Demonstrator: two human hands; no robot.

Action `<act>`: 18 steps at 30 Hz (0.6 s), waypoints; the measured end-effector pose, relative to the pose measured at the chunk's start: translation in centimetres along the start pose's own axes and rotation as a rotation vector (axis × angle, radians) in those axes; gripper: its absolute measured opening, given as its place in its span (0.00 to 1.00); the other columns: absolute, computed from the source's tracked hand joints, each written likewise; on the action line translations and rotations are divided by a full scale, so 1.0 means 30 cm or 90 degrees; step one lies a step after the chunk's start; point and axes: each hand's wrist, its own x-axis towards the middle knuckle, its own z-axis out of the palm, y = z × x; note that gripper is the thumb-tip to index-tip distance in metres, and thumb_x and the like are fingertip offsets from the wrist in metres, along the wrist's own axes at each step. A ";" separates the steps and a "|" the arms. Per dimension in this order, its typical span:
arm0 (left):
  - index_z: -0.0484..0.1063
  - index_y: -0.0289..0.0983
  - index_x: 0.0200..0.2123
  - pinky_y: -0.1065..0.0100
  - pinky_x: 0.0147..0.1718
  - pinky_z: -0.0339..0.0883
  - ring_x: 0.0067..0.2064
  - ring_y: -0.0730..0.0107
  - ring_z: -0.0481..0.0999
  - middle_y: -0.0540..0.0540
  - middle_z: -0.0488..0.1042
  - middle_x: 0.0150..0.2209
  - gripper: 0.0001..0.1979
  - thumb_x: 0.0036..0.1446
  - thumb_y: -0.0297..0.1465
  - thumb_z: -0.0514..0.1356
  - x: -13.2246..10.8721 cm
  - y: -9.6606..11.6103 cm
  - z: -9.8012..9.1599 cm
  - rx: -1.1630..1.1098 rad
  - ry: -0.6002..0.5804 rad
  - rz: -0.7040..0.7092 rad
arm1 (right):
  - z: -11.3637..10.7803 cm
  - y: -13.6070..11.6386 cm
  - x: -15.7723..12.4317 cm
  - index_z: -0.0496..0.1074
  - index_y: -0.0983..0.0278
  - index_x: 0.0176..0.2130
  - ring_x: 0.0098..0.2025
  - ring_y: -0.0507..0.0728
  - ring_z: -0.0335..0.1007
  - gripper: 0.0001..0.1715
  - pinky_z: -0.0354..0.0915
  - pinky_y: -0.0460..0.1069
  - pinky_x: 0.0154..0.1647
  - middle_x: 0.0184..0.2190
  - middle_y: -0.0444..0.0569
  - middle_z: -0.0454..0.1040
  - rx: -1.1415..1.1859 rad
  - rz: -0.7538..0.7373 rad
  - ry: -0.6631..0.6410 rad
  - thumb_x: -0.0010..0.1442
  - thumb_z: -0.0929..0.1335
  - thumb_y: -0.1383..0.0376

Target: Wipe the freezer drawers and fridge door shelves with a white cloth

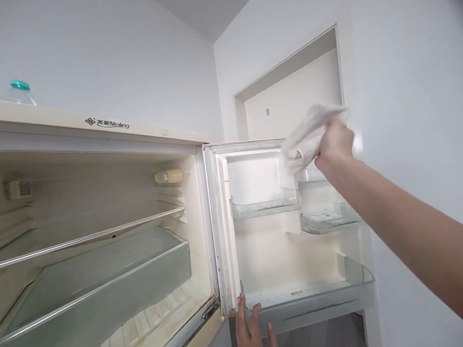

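A white cloth [307, 135], blurred by motion, is gripped in my right hand [336, 139] at the top of the open fridge door [270, 261]. Part of the cloth hangs down over the door's upper edge area. Low in the picture, my left hand [252, 332] has its fingers spread beside the bottom door shelf [322, 310], close to the door's hinge side; whether the fingertips press on the shelf I cannot tell. Above it, an upper door shelf [265, 207] and a smaller side shelf [330, 222] are fixed to the door's inner face.
The fridge interior [92, 195] opens on the left, with a glass shelf [84, 238] and a large clear drawer [105, 295]. A bottle with a green cap [20, 86] stands on top of the fridge. Behind the door is a wall recess [297, 88].
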 end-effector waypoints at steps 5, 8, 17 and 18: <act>0.67 0.47 0.49 0.45 0.56 0.66 0.66 0.56 0.56 0.42 0.60 0.64 0.17 0.57 0.29 0.50 -0.001 0.002 -0.015 -0.010 -0.013 0.019 | 0.097 0.059 -0.133 0.44 0.63 0.66 0.66 0.56 0.47 0.32 0.51 0.55 0.64 0.64 0.53 0.53 -0.089 -0.285 0.123 0.66 0.48 0.58; 0.67 0.48 0.50 0.44 0.55 0.66 0.66 0.56 0.57 0.43 0.60 0.64 0.18 0.57 0.29 0.49 0.001 -0.001 -0.028 0.002 -0.028 0.023 | 0.197 0.127 -0.195 0.39 0.67 0.67 0.68 0.55 0.40 0.37 0.44 0.54 0.67 0.67 0.52 0.45 -0.199 -0.327 -0.080 0.62 0.55 0.64; 0.67 0.46 0.51 0.45 0.55 0.66 0.66 0.55 0.56 0.42 0.60 0.64 0.19 0.57 0.28 0.48 0.004 0.001 -0.042 -0.008 -0.049 0.025 | 0.330 0.168 -0.282 0.35 0.72 0.67 0.69 0.59 0.20 0.41 0.33 0.60 0.68 0.69 0.55 0.28 -0.313 -0.391 -0.510 0.61 0.56 0.63; 0.67 0.46 0.51 0.45 0.55 0.66 0.66 0.55 0.56 0.42 0.60 0.64 0.19 0.57 0.28 0.48 0.004 0.005 -0.045 -0.009 -0.055 0.017 | 0.327 0.171 -0.287 0.35 0.70 0.68 0.69 0.59 0.21 0.41 0.34 0.60 0.68 0.69 0.54 0.29 -0.320 -0.420 -0.552 0.61 0.56 0.62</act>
